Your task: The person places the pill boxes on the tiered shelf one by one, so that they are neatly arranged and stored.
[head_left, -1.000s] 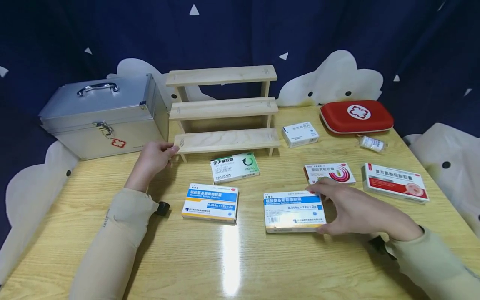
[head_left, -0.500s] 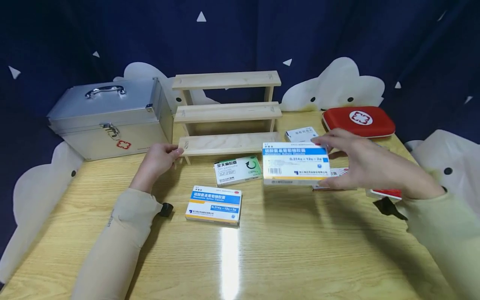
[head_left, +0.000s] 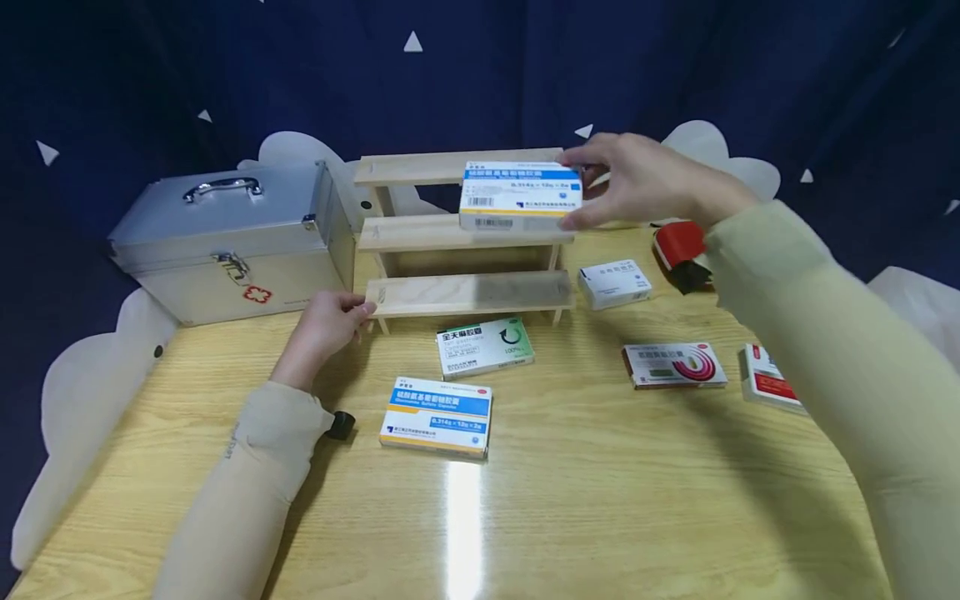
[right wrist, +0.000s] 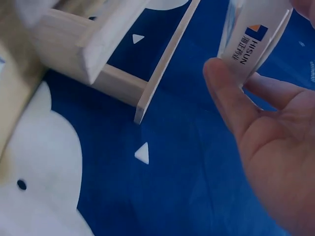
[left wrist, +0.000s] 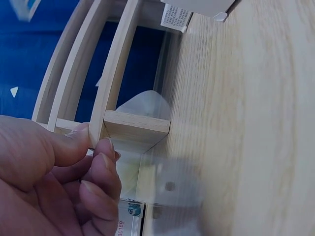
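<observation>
My right hand [head_left: 645, 179] grips a white and blue medicine box [head_left: 520, 196] by its right end. In the head view the box overlaps the middle and top boards of the three-step wooden rack [head_left: 468, 293]; the right wrist view shows the end of the box [right wrist: 251, 44] between thumb and fingers. At the rack's lower left corner my left hand [head_left: 327, 327] pinches the end of the lowest board, thumb on top, as the left wrist view shows. A matching medicine box [head_left: 437, 417] lies on the table, with a green and white medicine box [head_left: 485, 347] behind it.
A silver metal case [head_left: 232, 242] stands left of the rack. To the right lie a small white box [head_left: 615, 283], a box with pink rings [head_left: 675, 365] and a red and white box [head_left: 772, 379]. My right arm partly hides the red pouch [head_left: 678, 242].
My right hand has lifted the white and blue medicine box off the table, carrying it up, back and left to the rack. My left hand keeps its hold on the rack. The view shifts slightly.
</observation>
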`<action>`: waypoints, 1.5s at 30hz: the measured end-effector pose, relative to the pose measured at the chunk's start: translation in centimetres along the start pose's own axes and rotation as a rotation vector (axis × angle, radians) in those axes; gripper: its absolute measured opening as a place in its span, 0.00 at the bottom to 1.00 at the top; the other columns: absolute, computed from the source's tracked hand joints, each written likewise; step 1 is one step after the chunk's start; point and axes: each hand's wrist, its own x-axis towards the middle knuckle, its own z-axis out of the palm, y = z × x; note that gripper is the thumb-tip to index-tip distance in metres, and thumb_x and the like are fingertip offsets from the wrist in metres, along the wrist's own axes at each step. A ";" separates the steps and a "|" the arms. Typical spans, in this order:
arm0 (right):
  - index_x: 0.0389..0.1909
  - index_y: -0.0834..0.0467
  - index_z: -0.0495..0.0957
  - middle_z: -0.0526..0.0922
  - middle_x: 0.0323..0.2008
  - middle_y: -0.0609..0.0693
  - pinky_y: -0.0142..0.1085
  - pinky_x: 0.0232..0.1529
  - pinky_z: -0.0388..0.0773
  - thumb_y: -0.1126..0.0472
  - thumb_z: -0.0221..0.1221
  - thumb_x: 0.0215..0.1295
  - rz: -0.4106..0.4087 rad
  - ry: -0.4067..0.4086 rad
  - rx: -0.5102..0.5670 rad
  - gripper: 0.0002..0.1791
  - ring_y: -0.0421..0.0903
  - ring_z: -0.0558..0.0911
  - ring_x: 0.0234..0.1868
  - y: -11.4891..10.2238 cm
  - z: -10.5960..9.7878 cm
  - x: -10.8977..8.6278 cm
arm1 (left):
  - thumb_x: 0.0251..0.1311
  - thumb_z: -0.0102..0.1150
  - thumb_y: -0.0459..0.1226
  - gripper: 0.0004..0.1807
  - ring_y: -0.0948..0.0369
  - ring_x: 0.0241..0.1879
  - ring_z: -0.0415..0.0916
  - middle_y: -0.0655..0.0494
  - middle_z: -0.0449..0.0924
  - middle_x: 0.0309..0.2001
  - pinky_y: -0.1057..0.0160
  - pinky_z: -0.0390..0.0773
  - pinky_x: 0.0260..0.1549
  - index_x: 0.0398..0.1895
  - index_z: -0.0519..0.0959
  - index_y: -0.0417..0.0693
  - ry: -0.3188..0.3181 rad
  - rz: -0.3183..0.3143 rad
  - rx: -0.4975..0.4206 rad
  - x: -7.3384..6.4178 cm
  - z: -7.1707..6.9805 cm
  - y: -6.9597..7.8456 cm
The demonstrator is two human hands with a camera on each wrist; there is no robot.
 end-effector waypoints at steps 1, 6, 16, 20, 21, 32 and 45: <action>0.74 0.57 0.62 0.71 0.57 0.55 0.44 0.53 0.72 0.40 0.72 0.53 0.008 0.000 -0.003 0.52 0.52 0.74 0.53 -0.2 0.0 1.2 | 0.76 0.49 0.42 0.22 0.48 0.35 0.76 0.39 0.80 0.43 0.59 0.72 0.31 0.61 0.75 0.33 0.004 0.004 0.006 0.0 0.1 -0.1; 0.76 0.56 0.57 0.76 0.57 0.51 0.39 0.51 0.72 0.41 0.72 0.53 0.009 -0.027 0.054 0.54 0.46 0.77 0.51 -1.4 0.9 6.7 | 0.76 0.48 0.41 0.21 0.50 0.32 0.75 0.39 0.80 0.41 0.60 0.70 0.29 0.60 0.75 0.32 0.005 0.011 0.030 -0.3 0.4 -0.6; 0.76 0.56 0.57 0.79 0.58 0.48 0.33 0.55 0.68 0.45 0.73 0.53 0.034 -0.109 0.141 0.53 0.42 0.76 0.51 -4.5 2.7 14.5 | 0.76 0.49 0.40 0.20 0.50 0.31 0.75 0.39 0.79 0.42 0.61 0.70 0.28 0.58 0.76 0.33 -0.005 0.012 -0.004 -1.1 1.3 -1.1; 0.77 0.56 0.55 0.73 0.65 0.47 0.33 0.58 0.67 0.43 0.72 0.54 0.058 -0.136 0.109 0.54 0.42 0.74 0.53 -5.5 2.9 16.3 | 0.76 0.49 0.39 0.19 0.50 0.32 0.76 0.38 0.80 0.41 0.62 0.72 0.28 0.58 0.76 0.31 0.006 0.021 -0.014 -1.4 1.2 -0.9; 0.77 0.55 0.55 0.71 0.67 0.47 0.34 0.60 0.66 0.42 0.72 0.55 0.071 -0.143 0.098 0.54 0.42 0.73 0.54 -5.7 3.0 16.6 | 0.76 0.49 0.38 0.19 0.50 0.32 0.76 0.37 0.80 0.41 0.62 0.72 0.28 0.58 0.76 0.31 0.007 0.025 -0.020 -1.5 1.2 -0.8; 0.78 0.54 0.52 0.61 0.74 0.46 0.36 0.70 0.55 0.39 0.69 0.56 0.136 -0.220 -0.037 0.55 0.42 0.65 0.62 -6.1 3.4 18.4 | 0.75 0.50 0.40 0.19 0.51 0.31 0.76 0.39 0.80 0.41 0.62 0.70 0.27 0.58 0.77 0.33 0.003 0.016 -0.019 -2.2 1.6 -0.4; 0.78 0.52 0.50 0.57 0.75 0.45 0.37 0.70 0.53 0.39 0.66 0.59 0.141 -0.256 -0.070 0.53 0.42 0.62 0.64 -5.7 2.6 17.8 | 0.76 0.49 0.40 0.20 0.51 0.32 0.75 0.39 0.80 0.42 0.62 0.71 0.28 0.59 0.76 0.33 -0.022 0.027 -0.014 -2.1 1.6 0.3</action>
